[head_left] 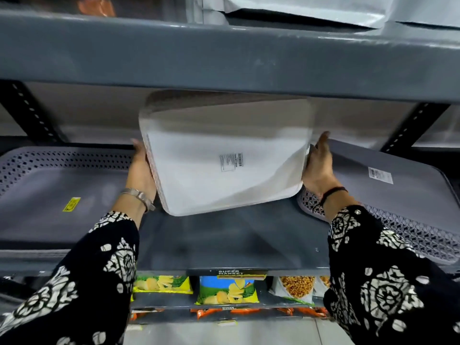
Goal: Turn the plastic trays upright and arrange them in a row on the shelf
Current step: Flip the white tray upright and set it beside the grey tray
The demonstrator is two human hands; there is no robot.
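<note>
A white plastic tray (224, 155) is tilted up off the grey shelf (234, 240), its flat bottom with a barcode label facing me and its top edge under the shelf above. My left hand (142, 168) grips its left edge and my right hand (318, 165) grips its right edge. To the left a grey perforated tray (57, 190) lies with its open side up and a yellow sticker inside. On the right another grey tray (393, 192) lies bottom up, tilted, with a white label.
The upper shelf's thick grey front beam (224, 53) hangs close over the white tray. Black slotted uprights (32, 113) stand at the back left and right. Below the shelf edge sit snack bags (226, 290) and a price strip.
</note>
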